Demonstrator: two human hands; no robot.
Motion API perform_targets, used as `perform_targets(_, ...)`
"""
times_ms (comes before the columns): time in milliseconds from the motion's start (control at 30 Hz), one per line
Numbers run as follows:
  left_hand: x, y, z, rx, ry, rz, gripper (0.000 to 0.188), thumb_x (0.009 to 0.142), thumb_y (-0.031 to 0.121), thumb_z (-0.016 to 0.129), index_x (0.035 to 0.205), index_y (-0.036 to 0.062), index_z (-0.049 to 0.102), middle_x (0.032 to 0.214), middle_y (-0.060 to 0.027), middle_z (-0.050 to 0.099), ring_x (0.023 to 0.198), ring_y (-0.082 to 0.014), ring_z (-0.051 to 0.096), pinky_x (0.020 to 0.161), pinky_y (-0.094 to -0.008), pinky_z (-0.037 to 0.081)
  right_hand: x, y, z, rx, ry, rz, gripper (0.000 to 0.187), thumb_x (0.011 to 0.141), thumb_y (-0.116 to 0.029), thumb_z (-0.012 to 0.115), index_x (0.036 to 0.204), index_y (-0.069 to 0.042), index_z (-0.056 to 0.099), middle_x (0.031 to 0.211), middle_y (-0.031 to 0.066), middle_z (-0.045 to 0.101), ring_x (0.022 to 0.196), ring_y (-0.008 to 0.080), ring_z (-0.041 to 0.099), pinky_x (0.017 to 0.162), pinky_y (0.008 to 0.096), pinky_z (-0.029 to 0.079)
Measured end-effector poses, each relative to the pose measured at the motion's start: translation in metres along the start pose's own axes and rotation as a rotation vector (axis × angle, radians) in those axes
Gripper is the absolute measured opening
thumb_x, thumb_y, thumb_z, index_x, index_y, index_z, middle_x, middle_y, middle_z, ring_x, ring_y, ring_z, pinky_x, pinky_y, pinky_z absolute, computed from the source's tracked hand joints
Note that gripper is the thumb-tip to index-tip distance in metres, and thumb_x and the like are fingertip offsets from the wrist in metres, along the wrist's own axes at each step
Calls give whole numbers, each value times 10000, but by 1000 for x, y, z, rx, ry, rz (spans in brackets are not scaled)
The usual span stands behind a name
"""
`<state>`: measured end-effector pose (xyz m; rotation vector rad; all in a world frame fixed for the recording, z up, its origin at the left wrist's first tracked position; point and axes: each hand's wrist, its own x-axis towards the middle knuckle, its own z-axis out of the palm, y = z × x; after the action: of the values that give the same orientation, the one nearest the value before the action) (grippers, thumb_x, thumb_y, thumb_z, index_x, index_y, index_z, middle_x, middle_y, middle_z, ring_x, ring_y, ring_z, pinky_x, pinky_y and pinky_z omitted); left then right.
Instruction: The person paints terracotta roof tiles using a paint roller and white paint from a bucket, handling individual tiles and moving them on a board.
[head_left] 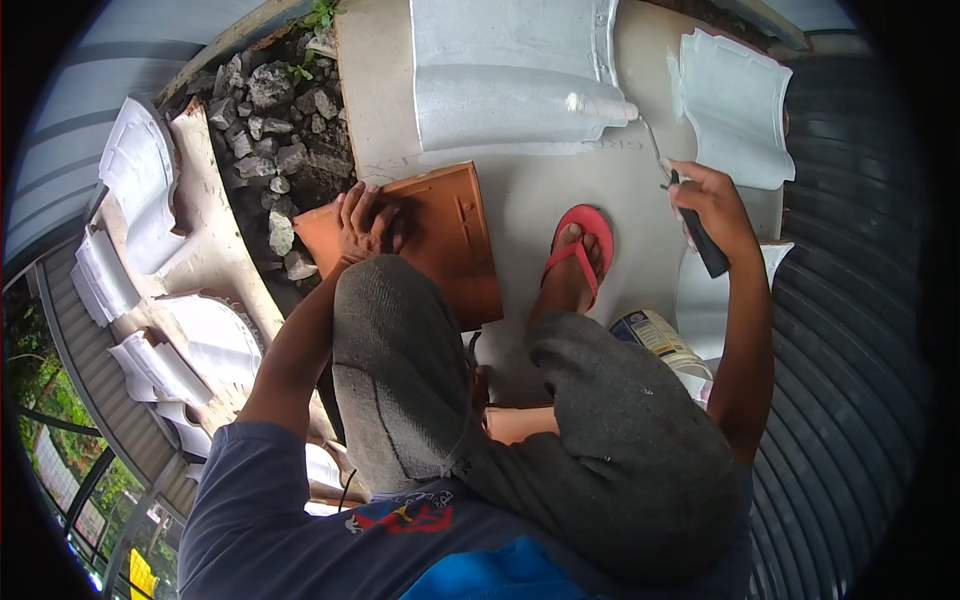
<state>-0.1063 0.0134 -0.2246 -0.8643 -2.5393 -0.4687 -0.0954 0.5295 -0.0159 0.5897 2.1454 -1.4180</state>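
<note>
My right hand [708,200] is closed round the black handle of a paint roller [600,107]. Its white sleeve lies against the lower right part of a roof tile [515,85] coated pale grey-white. On the left, my left hand [368,222] grips the upper left edge of a bare orange roof tile [450,230], its fingers bent. My left knee hides part of that tile. The coated tile lies on a grey board [545,185] beyond my foot in a red flip-flop [580,245].
Coated tiles [738,105] lie at the right, and several more [145,180] along the left. A paint bucket [660,340] stands beside my right knee. Broken rocks [270,85] fill the strip left of the board. Corrugated metal [850,300] borders the right side.
</note>
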Motion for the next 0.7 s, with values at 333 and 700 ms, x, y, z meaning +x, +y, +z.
perform_targets(333, 7, 4, 0, -6, -45, -7, 406, 752, 302, 748, 1139, 237, 645, 1448, -96, 460, 1380, -367, 438, 1156, -591, 300, 40, -4, 1, 0, 149, 57, 503, 915, -108, 632, 1398, 24, 574, 731, 48, 596, 472, 123, 512, 423, 298, 441)
perform_targets(700, 8, -1, 1, 93, 21, 42, 344, 843, 376, 644, 1168, 266, 649, 1414, -88, 481, 1321, -351, 482, 1127, -566, 305, 56, -15, 4, -134, 160, 65, 487, 908, -105, 636, 1374, 32, 598, 701, 40, 596, 528, 129, 547, 492, 317, 477)
